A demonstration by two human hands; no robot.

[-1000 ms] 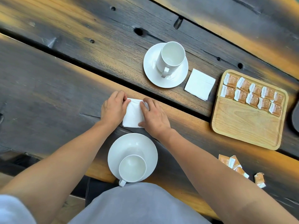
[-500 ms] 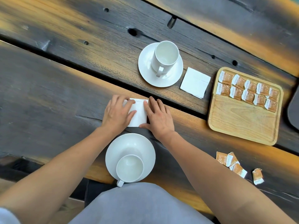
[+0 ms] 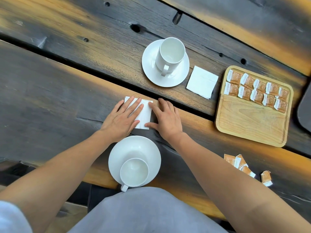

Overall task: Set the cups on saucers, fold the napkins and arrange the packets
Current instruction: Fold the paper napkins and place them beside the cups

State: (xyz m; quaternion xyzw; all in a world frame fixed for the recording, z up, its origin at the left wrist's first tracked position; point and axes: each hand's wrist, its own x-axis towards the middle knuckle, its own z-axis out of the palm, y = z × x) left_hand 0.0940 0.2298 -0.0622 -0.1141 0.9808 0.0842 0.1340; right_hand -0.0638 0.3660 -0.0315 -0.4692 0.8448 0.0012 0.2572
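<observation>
We have L hand [image 3: 121, 119] flat on the near napkin [image 3: 145, 115], fingers straight, pressing it to the wood surface [image 3: 50, 98]. R hand [image 3: 168, 118] is open too, flat on the surface, thumb tip at the napkin's near corner. Napkin lies just beyond near saucer [image 3: 134, 144] w/ near cup [image 3: 134, 172]. Far cup [image 3: 171, 52] stands on far saucer [image 3: 149, 71]; 2nd napkin [image 3: 202, 82] sits btwn it & tray [image 3: 249, 126], which holds 10 packets [image 3: 257, 91] in 2 rows. Loose packets [image 3: 240, 163] lie by R forearm

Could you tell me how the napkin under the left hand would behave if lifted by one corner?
The napkin looks thin and folded, so it would probably droop and unfold. It seems very light; the flat left hand pressing it likely stops sliding.
</observation>
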